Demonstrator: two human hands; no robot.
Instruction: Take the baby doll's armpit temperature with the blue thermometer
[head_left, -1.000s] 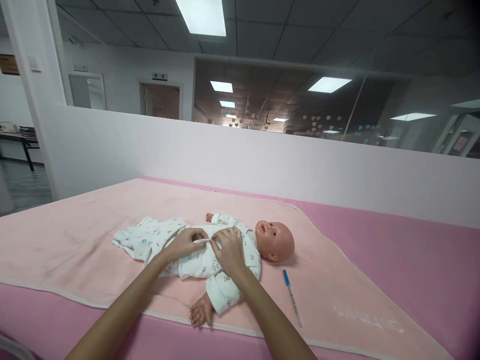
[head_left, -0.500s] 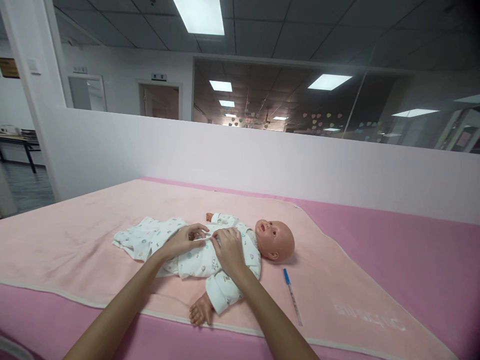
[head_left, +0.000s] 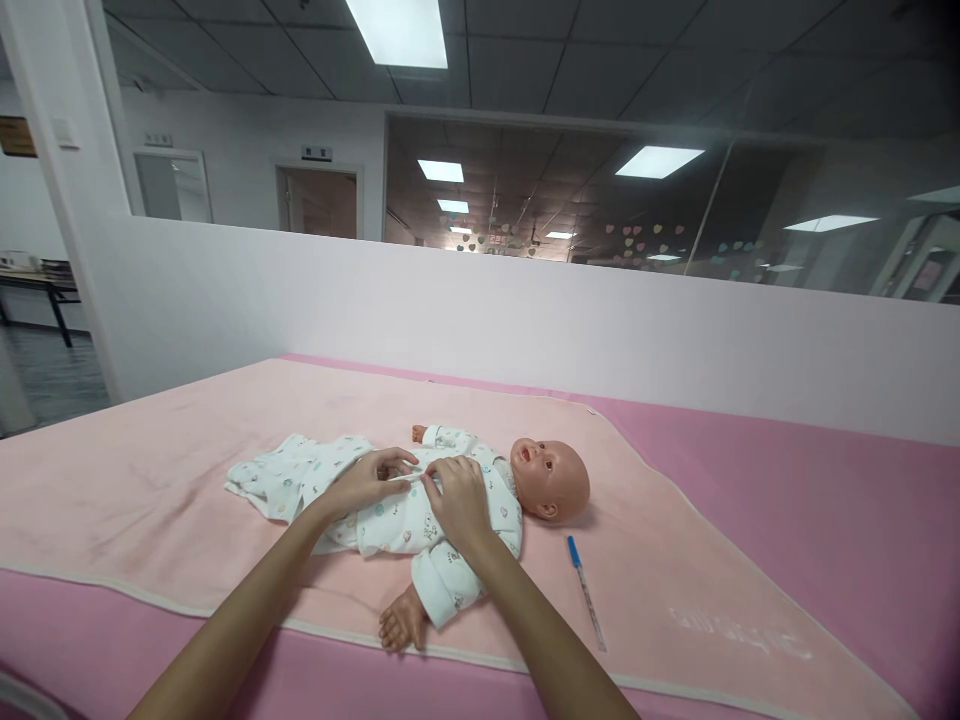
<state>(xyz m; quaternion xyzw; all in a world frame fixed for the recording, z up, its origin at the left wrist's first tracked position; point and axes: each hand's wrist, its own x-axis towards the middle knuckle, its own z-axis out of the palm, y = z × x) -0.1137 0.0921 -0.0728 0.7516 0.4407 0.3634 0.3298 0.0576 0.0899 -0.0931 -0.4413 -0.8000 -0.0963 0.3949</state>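
Note:
A baby doll (head_left: pixel 551 480) lies on its back with its head to the right, dressed in white printed baby clothes (head_left: pixel 390 525). Over the doll's belly, my left hand (head_left: pixel 371 480) is closed, thumb and fingers pinching the front of the clothes. Close beside it, my right hand (head_left: pixel 459 500) rests on the chest with its fingertips closed on the same fabric. A thin white edge or tie runs between the two sets of fingertips; which of these it is I cannot tell. The doll's near arm (head_left: pixel 405 618) sticks out toward me below my right hand.
A thermometer (head_left: pixel 586 595) with a blue cap lies right of the doll. Under everything is a peach blanket (head_left: pixel 172 430) on a pink padded table (head_left: pixel 825 480). A low white wall (head_left: pixel 525 315) with glass above stands behind the table.

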